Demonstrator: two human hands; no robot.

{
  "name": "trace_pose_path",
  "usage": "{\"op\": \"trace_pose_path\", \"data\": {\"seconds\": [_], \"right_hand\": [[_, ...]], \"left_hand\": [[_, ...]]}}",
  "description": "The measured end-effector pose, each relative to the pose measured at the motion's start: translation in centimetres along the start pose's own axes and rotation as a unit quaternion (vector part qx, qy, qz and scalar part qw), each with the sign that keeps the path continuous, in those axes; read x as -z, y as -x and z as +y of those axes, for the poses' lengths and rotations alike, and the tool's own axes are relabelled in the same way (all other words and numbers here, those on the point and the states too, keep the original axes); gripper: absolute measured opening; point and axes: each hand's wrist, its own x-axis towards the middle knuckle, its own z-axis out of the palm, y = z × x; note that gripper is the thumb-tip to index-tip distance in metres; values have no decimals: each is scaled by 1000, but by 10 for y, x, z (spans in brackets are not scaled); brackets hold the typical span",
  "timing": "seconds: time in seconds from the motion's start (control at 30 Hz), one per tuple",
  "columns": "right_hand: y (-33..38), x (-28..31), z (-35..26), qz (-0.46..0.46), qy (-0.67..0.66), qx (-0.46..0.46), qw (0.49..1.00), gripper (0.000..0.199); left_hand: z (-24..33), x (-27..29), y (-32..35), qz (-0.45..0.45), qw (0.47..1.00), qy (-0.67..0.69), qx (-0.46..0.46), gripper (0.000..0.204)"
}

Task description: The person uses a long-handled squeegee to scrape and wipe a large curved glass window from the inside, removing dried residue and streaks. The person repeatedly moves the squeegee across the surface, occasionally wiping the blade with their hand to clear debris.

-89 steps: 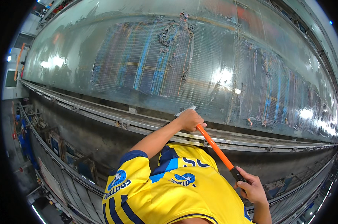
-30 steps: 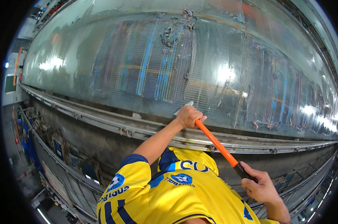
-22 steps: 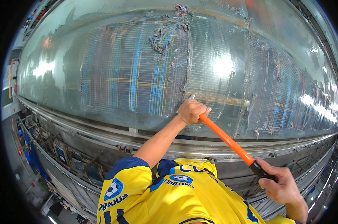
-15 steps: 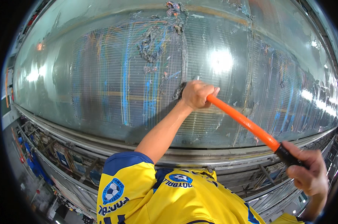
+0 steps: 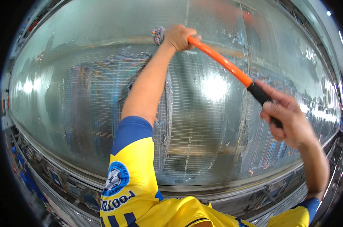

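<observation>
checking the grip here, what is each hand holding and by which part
Both hold one long orange tool. The left hand grips its far end, against the shiny metal mesh surface; the right hand grips its black handle at the near end.

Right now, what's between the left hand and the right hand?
Head view: the orange shaft of the tool spans from left hand to right hand, over the shiny wire-covered surface.

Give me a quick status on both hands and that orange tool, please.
Left hand gripping orange tool near its far end, against the shiny wrapped surface. Right hand on the black grip. Nothing blocking the tool.
</observation>
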Motion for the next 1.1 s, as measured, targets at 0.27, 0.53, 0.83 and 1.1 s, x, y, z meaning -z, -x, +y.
{"op": "trace_pose_path", "data": {"seconds": [0.27,0.53,0.83,1.1], "right_hand": [[151,29,185,-27,-228,-23,973,70],[324,-17,322,-57,-207,-134,967,69],[335,-66,275,-92,-89,-196,972,63],[286,-60,166,-47,-30,-220,974,64]], "left_hand": [[190,-15,124,-85,989,117,13,38],[380,62,331,-68,983,167,27,43],[358,124,378,-119,977,178,6,46],[318,101,325,-43,968,243,37,47]]}}
